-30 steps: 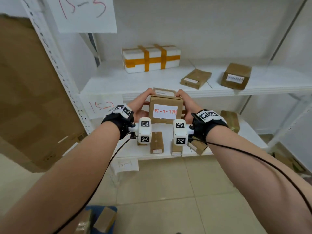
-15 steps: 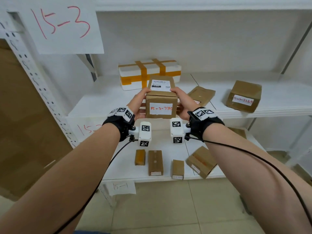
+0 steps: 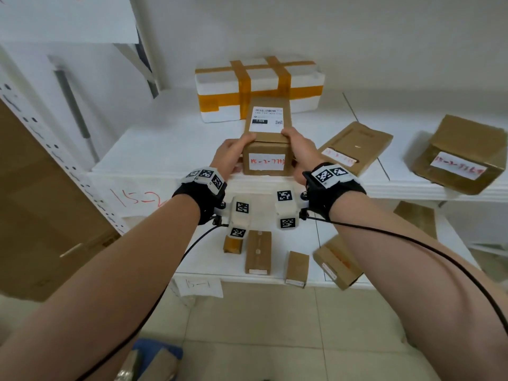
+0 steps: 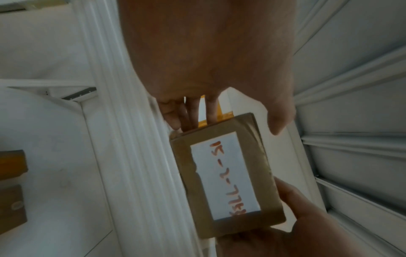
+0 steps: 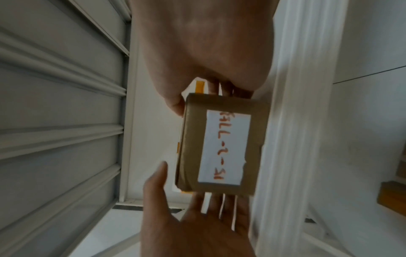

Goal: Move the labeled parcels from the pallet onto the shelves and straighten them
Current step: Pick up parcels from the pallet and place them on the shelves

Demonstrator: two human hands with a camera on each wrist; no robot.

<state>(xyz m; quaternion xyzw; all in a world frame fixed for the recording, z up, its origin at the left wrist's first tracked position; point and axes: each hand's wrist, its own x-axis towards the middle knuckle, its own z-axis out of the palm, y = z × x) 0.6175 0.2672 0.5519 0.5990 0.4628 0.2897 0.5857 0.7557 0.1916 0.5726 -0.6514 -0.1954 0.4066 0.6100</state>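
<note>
A brown cardboard parcel [image 3: 270, 144] with a printed label on top and a white label in red handwriting on its front is over the front edge of the middle shelf [image 3: 165, 152]. My left hand [image 3: 233, 156] grips its left side and my right hand [image 3: 301, 149] grips its right side, thumbs on its top. The left wrist view shows the parcel [image 4: 226, 175] with my left hand's [image 4: 208, 60] fingers along one side. In the right wrist view the parcel [image 5: 222, 146] is held by my right hand [image 5: 204, 48]. I cannot tell whether it rests on the shelf.
A white foam box [image 3: 258, 86] with orange tape stands right behind the parcel. A flat parcel [image 3: 354, 147] and a tilted box [image 3: 461, 158] lie to the right on the same shelf. Several small parcels [image 3: 258, 251] sit on the lower shelf. A blue pallet [image 3: 156, 353] is at the bottom.
Both hands have lifted the parcel from in front of the lower shelf up and forward to the middle shelf's front edge. The grip is unchanged.
</note>
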